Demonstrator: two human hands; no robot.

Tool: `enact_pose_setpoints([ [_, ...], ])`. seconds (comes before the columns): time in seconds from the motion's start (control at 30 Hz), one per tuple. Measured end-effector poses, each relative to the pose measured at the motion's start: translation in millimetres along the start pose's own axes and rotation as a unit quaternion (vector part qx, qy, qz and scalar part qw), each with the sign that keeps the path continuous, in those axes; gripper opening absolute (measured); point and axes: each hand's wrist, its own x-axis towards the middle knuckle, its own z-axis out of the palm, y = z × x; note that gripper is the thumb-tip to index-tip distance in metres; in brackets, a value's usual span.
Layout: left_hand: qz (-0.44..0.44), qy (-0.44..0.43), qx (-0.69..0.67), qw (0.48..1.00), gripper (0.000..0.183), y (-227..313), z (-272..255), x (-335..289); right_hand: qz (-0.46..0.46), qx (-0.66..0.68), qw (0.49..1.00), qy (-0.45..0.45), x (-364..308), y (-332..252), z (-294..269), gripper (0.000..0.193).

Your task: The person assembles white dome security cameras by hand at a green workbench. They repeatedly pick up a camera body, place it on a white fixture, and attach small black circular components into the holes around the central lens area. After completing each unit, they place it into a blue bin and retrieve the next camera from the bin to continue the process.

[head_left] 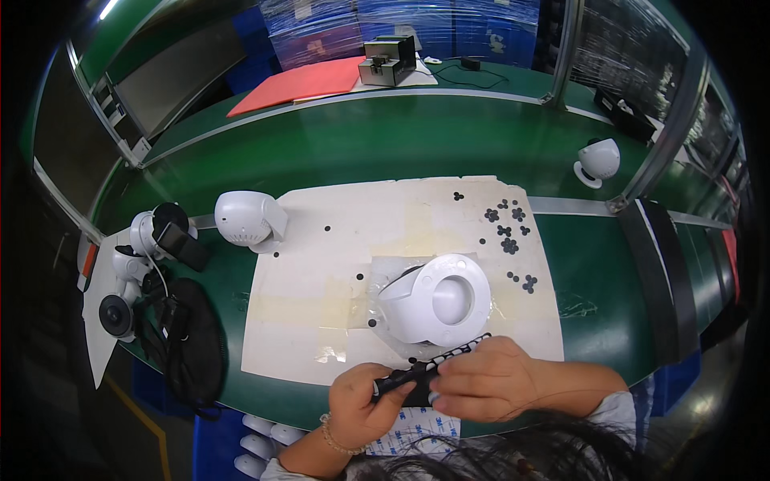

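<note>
In front of me, at the near edge of a cardboard mat (pixel 305 305), my left hand (pixel 365 405) is closed on a black sheet of round pads (pixel 433 365). White gaps show along its bent edge. My right hand (pixel 489 381) has its fingers curled against the same sheet; its fingertips are partly hidden. Just beyond lies a white camera-shaped housing (pixel 401 309), its round base ring turned up, on a clear plastic-covered patch. Several small black round pads (pixel 509 246) lie in clusters at the mat's right side, with single ones near the housing.
Another white camera (pixel 245 218) stands at the mat's far left corner, and one (pixel 600 160) sits at the far right. Camera parts, cables and a black pouch (pixel 196 345) crowd the left. A black foam-like strip (pixel 662 280) runs along the right. A metal fixture (pixel 389 62) stands at the back.
</note>
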Motion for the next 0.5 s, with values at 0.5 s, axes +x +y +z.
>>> enact_pose_setpoints([
  [0.5, 0.092, -0.035, 0.037, 0.994, 0.019, 4, 5, 10, 0.141, 0.204, 0.959, 0.138, 1, 1, 16, 0.035],
])
